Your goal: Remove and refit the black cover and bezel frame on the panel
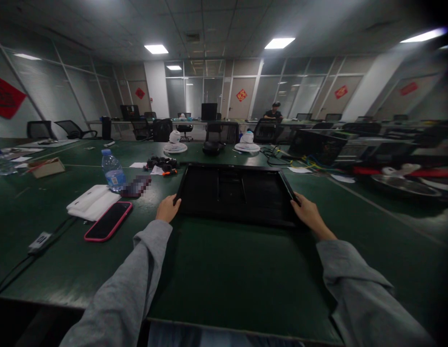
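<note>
A flat black rectangular frame (267, 195) with a raised rim lies on the green table (238, 270) in front of me. My left hand (168, 208) grips its left edge, thumb on the near side. On the opposite edge, my right hand (307, 212) is closed round the rim near the right corner. Two darker upright lines show in the middle of the frame. Both forearms, in grey sleeves, reach in from the bottom of the view.
To the left are a phone with a pink case (108, 221), a white folded cloth (91, 202), a water bottle (113, 171) and a cable (14, 270). Two white fans (175, 147) stand beyond the frame. Cables and a dark box (316, 147) lie right. A person (273, 112) sits far back.
</note>
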`<action>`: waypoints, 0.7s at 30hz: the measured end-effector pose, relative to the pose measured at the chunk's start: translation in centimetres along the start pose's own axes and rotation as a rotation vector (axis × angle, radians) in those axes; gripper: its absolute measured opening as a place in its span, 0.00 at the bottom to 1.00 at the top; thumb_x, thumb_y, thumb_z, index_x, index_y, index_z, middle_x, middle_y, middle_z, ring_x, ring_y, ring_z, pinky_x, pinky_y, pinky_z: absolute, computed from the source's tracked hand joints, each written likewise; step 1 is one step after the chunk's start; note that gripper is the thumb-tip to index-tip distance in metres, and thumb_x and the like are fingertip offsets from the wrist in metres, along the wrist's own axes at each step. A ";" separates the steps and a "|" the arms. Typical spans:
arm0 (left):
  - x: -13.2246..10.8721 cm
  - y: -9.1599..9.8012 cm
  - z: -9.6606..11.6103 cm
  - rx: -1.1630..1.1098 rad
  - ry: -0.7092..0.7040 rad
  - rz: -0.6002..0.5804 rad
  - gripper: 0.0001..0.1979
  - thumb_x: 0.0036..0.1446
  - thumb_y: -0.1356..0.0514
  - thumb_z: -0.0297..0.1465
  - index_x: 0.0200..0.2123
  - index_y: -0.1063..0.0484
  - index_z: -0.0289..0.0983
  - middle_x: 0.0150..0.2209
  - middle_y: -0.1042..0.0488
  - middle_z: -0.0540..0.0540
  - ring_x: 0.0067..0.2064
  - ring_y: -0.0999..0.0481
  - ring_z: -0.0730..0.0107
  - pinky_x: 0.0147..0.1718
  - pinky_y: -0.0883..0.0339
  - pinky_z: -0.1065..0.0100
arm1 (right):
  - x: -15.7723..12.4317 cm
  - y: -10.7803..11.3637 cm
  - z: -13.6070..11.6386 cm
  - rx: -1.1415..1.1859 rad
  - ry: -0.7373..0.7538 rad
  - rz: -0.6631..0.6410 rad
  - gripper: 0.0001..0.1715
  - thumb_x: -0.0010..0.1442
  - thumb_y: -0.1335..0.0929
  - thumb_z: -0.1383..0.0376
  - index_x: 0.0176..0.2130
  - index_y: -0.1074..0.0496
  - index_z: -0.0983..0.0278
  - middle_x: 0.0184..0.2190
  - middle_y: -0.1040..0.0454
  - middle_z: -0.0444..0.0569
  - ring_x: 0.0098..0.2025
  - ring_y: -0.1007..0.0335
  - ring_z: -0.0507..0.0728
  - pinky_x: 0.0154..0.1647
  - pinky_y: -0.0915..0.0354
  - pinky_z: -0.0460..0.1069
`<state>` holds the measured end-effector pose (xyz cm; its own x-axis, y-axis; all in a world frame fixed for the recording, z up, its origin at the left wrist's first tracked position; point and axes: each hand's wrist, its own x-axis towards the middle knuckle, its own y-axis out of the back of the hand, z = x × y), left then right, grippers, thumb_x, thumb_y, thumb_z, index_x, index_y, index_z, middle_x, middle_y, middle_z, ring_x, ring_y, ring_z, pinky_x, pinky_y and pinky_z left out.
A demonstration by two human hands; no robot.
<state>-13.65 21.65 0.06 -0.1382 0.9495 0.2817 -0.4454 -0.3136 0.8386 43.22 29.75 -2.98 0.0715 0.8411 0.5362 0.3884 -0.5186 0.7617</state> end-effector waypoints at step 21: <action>-0.3 2.0 -0.5 0.164 0.103 0.046 0.19 0.65 0.47 0.39 0.53 0.25 0.39 0.48 0.20 0.40 0.50 0.21 0.55 0.49 0.31 0.61 | -0.4 -0.2 -3.7 0.063 -0.091 -0.017 0.30 0.62 0.37 0.56 0.60 0.28 0.64 0.43 0.20 0.56 0.47 0.23 0.66 0.51 0.30 0.60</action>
<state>-14.95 20.79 1.43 -0.2484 0.9276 0.2791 -0.2873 -0.3458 0.8932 39.72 28.90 -1.99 0.1467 0.8618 0.4856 0.4474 -0.4956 0.7444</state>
